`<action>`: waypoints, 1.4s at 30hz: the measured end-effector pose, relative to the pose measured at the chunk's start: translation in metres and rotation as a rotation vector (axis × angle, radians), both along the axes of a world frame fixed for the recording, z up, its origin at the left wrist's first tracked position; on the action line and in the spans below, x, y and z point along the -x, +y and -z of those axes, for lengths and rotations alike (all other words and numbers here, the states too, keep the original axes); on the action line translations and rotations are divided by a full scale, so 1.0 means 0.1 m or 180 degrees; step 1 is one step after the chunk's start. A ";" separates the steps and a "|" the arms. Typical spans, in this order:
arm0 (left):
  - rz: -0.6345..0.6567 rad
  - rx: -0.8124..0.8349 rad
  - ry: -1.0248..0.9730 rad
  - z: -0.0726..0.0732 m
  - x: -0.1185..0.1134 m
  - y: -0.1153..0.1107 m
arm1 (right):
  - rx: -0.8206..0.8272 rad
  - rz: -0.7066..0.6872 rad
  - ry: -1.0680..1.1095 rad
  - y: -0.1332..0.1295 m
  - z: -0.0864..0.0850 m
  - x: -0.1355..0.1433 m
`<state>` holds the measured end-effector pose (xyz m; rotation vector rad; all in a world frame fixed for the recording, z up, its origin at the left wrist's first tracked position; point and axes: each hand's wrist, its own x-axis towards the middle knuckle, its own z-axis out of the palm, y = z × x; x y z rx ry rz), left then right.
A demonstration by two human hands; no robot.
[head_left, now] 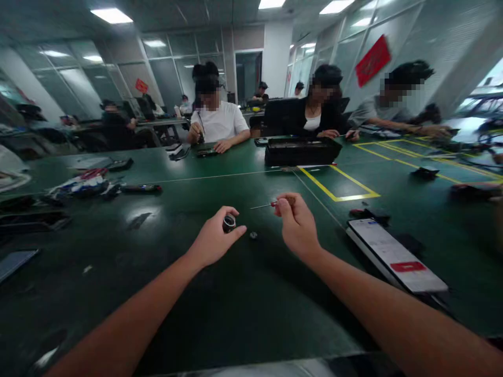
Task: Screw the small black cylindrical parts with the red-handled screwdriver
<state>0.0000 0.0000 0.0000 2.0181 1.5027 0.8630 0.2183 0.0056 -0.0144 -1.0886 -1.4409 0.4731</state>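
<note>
My left hand is closed around a small black cylinder with a pale ring at its end; its exact kind I cannot make out. To the right, my right hand grips a screwdriver by its red handle, the thin metal shaft pointing left toward the cylinder without touching it. Between the two hands a small dark round part lies on the green table.
A phone with a lit screen rests at the right on a pale block. Beyond my hands stands a long black box, with yellow tape nearby. Cluttered small parts lie at the left. Several people sit across the table.
</note>
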 end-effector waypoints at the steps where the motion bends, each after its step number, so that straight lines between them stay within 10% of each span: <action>1: 0.0115 0.0165 0.0167 -0.01 -0.02 -0.01 | -0.0006 0.0028 0.0004 0.01 0.00 0.00; 20: 0.1012 0.0330 0.1641 0.16 -0.29 0.26 | 0.0138 0.0016 0.0082 0.09 0.02 -0.05; 42: -0.0747 0.1395 -0.2868 -0.15 1.24 0.44 | 0.0342 -0.0068 0.0189 0.16 0.06 -0.06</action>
